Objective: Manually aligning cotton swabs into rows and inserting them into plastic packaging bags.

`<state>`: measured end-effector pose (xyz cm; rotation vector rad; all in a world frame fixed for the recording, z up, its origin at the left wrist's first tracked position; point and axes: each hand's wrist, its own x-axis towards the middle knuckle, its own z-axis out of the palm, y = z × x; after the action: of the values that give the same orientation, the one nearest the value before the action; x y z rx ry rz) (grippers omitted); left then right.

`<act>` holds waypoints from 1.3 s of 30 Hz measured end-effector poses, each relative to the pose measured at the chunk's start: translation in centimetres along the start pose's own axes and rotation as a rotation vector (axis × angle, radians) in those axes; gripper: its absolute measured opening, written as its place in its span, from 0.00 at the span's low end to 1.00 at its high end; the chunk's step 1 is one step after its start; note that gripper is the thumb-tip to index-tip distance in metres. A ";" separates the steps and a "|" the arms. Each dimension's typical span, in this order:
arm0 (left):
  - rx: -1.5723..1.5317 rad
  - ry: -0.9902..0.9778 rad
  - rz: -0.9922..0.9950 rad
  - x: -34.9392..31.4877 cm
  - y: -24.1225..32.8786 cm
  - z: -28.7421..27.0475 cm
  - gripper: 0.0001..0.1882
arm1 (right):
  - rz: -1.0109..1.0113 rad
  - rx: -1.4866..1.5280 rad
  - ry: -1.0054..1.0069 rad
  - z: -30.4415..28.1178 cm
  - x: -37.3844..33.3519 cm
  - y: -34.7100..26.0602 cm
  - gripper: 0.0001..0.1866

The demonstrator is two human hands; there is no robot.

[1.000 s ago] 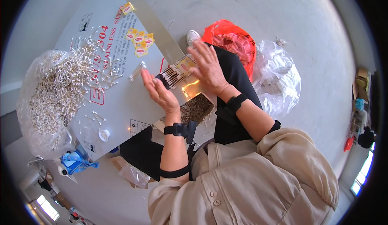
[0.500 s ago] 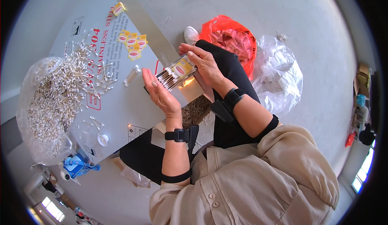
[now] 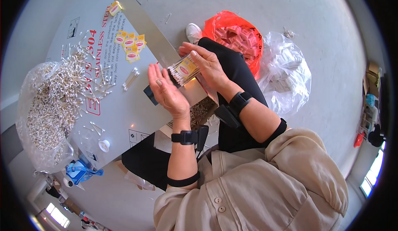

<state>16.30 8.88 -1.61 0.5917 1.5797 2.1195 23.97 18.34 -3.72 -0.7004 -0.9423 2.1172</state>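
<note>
My right hand (image 3: 210, 66) holds a small clear pack of cotton swabs (image 3: 185, 70) with a yellow label, gripped at its right end. White swab tips line up along the pack's left end. My left hand (image 3: 169, 95) is open beside that end, its palm facing the pack and fingers stretched out; whether it touches the pack I cannot tell. A dark flat piece (image 3: 151, 95) shows partly behind my left hand. Below my hands, at the table edge, an open cardboard box (image 3: 212, 106) holds many loose swabs.
On the metal table (image 3: 124, 102) lie a large clear bag of loose swabs (image 3: 49, 119), yellow labels (image 3: 132, 48), a small swab bundle (image 3: 131, 79) and a white round lid (image 3: 104, 145). A red bag of pink packs (image 3: 236, 42) and a clear bag (image 3: 286, 77) stand on the floor.
My left hand has drawn slightly away from the pack. The pack's left end shows an even row of white tips, where darker uneven ends showed before. More of the dark piece is visible.
</note>
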 end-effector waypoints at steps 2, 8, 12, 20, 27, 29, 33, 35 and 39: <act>0.026 0.015 0.013 -0.2 0.1 -0.8 0.34 | 0.014 0.074 0.017 -0.1 -0.1 -0.2 0.21; -0.084 0.004 -0.038 -1.0 0.2 0.4 0.37 | 0.108 0.384 0.110 0.4 -0.2 -0.5 0.24; -0.047 -0.053 -0.049 -0.9 0.3 0.8 0.41 | 0.074 0.290 0.037 0.2 -0.2 -0.2 0.24; 0.217 0.083 0.093 0.7 1.2 -3.7 0.24 | 0.048 0.064 0.155 -0.2 0.1 -0.3 0.23; 1.284 -0.031 0.420 5.5 3.4 -11.1 0.22 | -0.692 -1.003 0.106 1.8 -1.2 -3.1 0.17; 1.287 -0.028 0.355 6.9 3.7 -11.5 0.25 | -0.624 -0.996 -0.057 3.9 -1.3 -2.4 0.12; 1.270 -0.106 0.274 8.1 4.1 -12.2 0.24 | -0.583 -1.025 -0.266 7.6 -0.3 0.2 0.13; 1.294 -0.134 0.222 7.9 4.0 -12.1 0.24 | -0.579 -1.067 -0.283 8.9 0.6 1.5 0.15; 1.571 -0.280 0.223 6.1 3.1 -11.4 0.32 | -0.699 -1.407 -0.403 10.6 2.2 3.6 0.25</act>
<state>4.59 2.71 -1.12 1.4237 2.7874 0.3892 13.83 14.03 -0.74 -0.3978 -2.4713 0.7387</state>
